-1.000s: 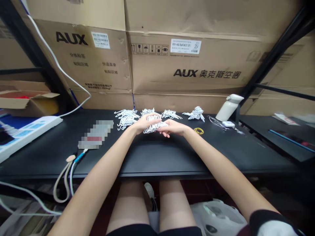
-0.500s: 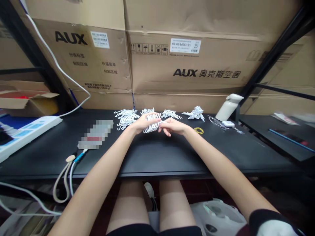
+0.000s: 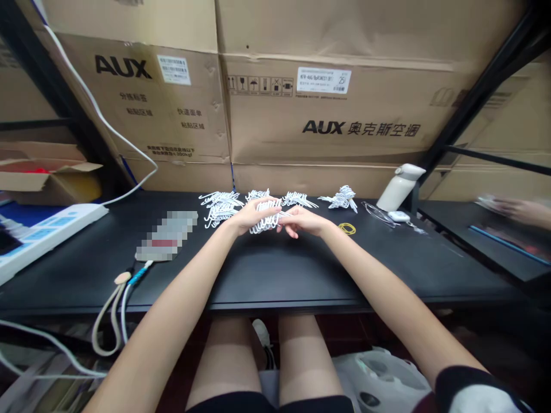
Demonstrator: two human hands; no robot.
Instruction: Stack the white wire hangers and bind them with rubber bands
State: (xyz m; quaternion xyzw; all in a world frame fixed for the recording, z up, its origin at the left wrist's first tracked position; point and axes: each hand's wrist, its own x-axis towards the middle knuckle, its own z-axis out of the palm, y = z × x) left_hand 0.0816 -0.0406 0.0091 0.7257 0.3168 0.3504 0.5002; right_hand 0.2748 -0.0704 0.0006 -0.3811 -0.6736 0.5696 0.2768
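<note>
Near the middle of the black table, my left hand is wrapped round a bundle of white hooks, whose curved ends point down. My right hand touches the bundle's right side, its fingers bent round the straight ends. Behind my hands lie more white hooks: a pile to the left, a small group just behind, and another group to the right. Farther right sits a gathered white bundle. Yellow rubber bands lie right of my right hand.
A white bottle, glasses and a small white case stand at the right. A phone-like object with a strap and a power strip lie left. Another person's hand is at the far right.
Another person's hand has come into view at the far right edge, over the neighbouring table. My two hands have hardly moved.
</note>
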